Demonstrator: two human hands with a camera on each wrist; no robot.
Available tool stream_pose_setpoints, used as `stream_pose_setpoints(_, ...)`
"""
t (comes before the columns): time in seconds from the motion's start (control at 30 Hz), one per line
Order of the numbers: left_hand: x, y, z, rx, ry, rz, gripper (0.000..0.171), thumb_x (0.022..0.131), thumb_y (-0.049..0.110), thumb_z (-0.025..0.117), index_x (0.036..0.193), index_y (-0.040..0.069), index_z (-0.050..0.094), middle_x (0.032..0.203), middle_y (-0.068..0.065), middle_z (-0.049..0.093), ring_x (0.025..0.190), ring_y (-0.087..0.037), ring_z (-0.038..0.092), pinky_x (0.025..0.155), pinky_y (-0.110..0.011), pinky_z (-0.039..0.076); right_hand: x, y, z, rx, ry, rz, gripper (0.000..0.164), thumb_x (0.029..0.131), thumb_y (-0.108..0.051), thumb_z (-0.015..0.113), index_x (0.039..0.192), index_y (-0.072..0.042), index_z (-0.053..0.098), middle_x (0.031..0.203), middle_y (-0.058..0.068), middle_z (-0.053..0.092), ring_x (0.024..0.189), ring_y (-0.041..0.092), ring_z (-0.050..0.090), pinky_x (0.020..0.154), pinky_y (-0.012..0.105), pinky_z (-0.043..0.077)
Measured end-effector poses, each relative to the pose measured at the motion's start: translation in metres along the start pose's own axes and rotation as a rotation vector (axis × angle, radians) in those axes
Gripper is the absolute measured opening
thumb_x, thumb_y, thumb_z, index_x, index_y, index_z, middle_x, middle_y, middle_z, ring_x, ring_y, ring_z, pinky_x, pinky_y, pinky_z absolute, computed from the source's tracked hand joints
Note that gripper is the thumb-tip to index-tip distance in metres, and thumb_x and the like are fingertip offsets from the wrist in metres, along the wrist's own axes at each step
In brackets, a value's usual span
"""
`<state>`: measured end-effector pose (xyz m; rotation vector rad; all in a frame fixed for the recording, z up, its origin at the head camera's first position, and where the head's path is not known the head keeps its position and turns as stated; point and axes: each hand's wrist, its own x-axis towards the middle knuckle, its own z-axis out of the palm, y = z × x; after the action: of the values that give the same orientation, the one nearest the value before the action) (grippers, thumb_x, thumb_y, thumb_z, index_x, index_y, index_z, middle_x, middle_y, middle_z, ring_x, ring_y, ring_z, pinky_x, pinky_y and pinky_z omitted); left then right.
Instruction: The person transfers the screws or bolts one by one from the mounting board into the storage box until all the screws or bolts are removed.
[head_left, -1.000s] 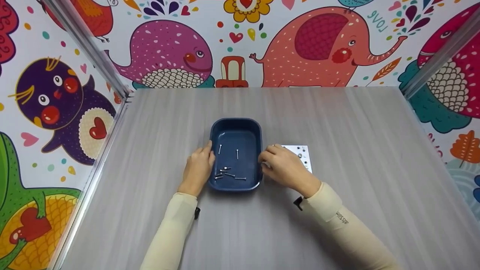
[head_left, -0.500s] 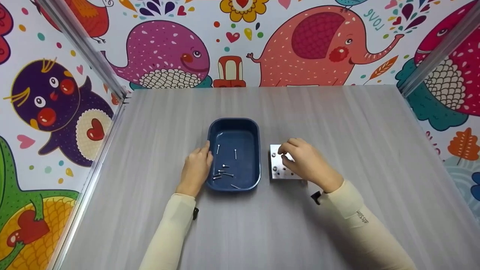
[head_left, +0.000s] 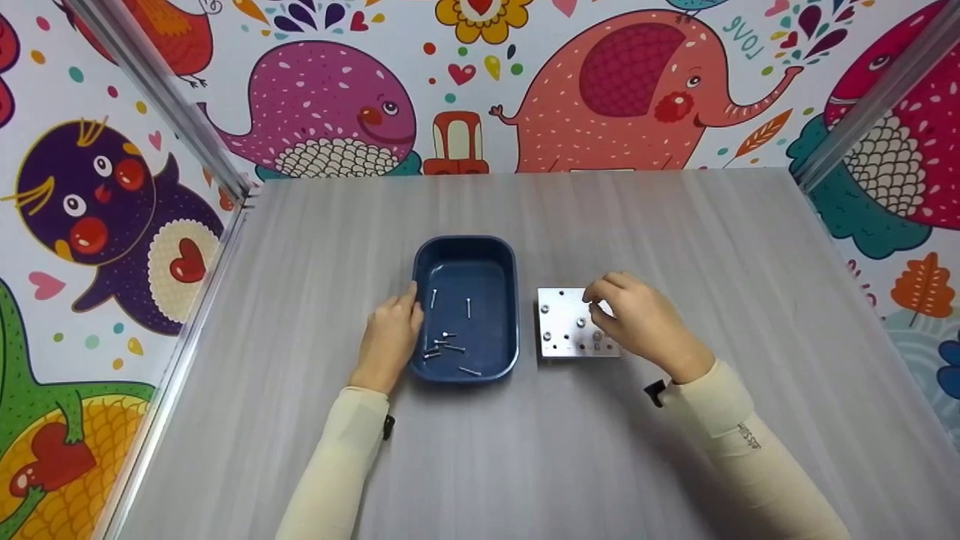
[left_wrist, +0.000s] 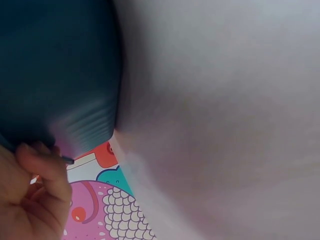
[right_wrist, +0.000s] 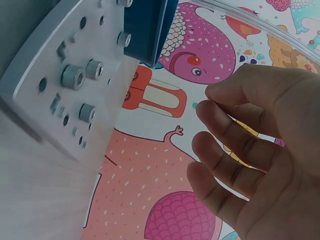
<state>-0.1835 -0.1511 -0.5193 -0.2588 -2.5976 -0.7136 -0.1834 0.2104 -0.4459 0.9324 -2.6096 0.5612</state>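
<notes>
My left hand (head_left: 386,339) holds the left rim of a dark blue tray (head_left: 491,315); in the left wrist view, curled fingers pinch its edge. Several small metal screws (head_left: 454,347) lie loose in the tray, mostly toward the near end. Right of it is a silver metal plate (head_left: 562,311) with drilled holes. Several socket head screws (right_wrist: 74,77) stand in the plate with their heads above its surface. Over the plate's right part hovers my right hand (head_left: 641,326), its fingers loosely bent. Nothing shows between those fingers in the right wrist view.
A grey wood-grain table (head_left: 675,225) carries the tray and plate, with a narrow gap between them. Walls printed with cartoon animals (head_left: 630,97) rise behind and at both sides. Metal corner posts (head_left: 150,90) stand at the back corners.
My right hand has moved from the tray's right rim to over the plate, then farther right, uncovering more of it. One screw in the tray has shifted toward the near end. The left hand keeps its hold.
</notes>
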Motion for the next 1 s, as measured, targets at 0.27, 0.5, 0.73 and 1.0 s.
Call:
stream_pose_setpoints(0.27,-0.001,-0.001,0.0,0.007,-0.011,0.007,0.034,0.094,0.003,0.065,0.126,-0.008,0.065,0.089,-0.023,0.068,0.08,-0.041,0.069,0.07,-0.048,0.057,0.0,0.004,0.003,0.001,-0.005,-0.015,0.016,0.079,0.005,0.074,0.092,-0.005,0.069,0.087,0.004,0.066,0.081,0.025,0.062,0.067,0.038,0.052)
stream_pose_setpoints(0.5,0.0,0.001,-0.002,0.005,-0.008,0.001,0.034,0.094,0.004,0.065,0.126,-0.007,0.065,0.088,-0.023,0.068,0.079,-0.042,0.068,0.07,-0.049,0.056,-0.003,0.006,0.012,-0.002,-0.047,0.024,0.017,0.079,0.001,0.077,0.093,-0.005,0.069,0.088,0.004,0.065,0.08,0.024,0.061,0.066,0.038,0.053)
stream_pose_setpoints(0.73,0.0,0.0,0.0,0.004,-0.003,-0.004,0.034,0.093,0.004,0.065,0.126,-0.006,0.066,0.087,-0.022,0.068,0.078,-0.043,0.068,0.068,-0.05,0.056,-0.007,0.01,0.028,-0.043,-0.085,0.039,0.018,0.077,-0.001,0.079,0.092,-0.003,0.07,0.085,0.005,0.063,0.076,0.025,0.059,0.064,0.038,0.051)
stream_pose_setpoints(1.0,-0.001,0.0,-0.001,-0.004,0.008,0.006,0.034,0.092,0.003,0.066,0.125,-0.007,0.066,0.088,-0.023,0.068,0.079,-0.043,0.068,0.069,-0.05,0.056,-0.012,0.012,0.047,-0.099,-0.077,0.009,0.014,0.076,0.002,0.077,0.085,-0.002,0.067,0.08,0.008,0.06,0.074,0.029,0.059,0.062,0.043,0.051)
